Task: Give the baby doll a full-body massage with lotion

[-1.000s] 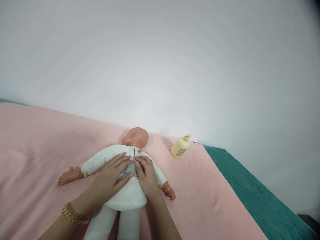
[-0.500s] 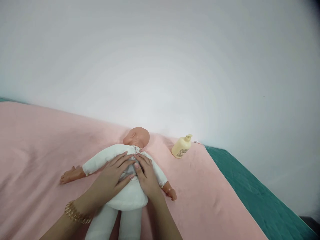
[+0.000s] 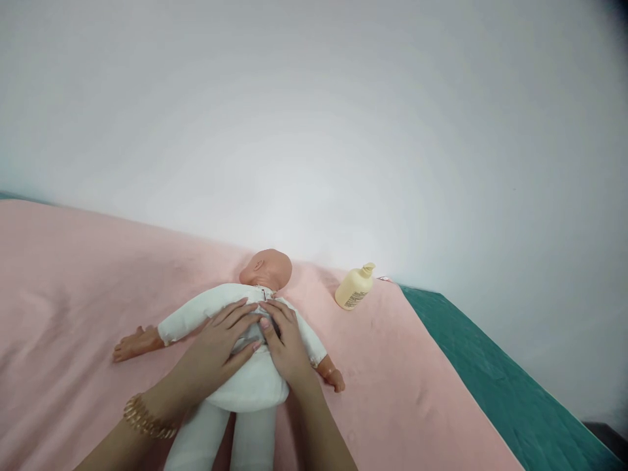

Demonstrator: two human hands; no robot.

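A doll with a white cloth body (image 3: 250,386) lies face down, its bald head (image 3: 273,268) turned to the left and its arms spread. My left hand (image 3: 220,347) rests flat on the left side of its upper back, fingers apart. On the right side of the back lies my right hand (image 3: 284,337), its fingers stretched toward the neck and its thumb beside them. A greyish patch shows between the two hands. Neither hand grips anything.
A pale yellow pump bottle (image 3: 354,288) stands right of the doll's head. Under both is a wrinkled pink sheet (image 3: 402,379), with a green surface (image 3: 495,373) showing at the right. A plain white wall (image 3: 314,131) rises behind.
The whole view has shifted very slightly, so the doll and bottle appear a little further left. Both hands stay on the doll's back.
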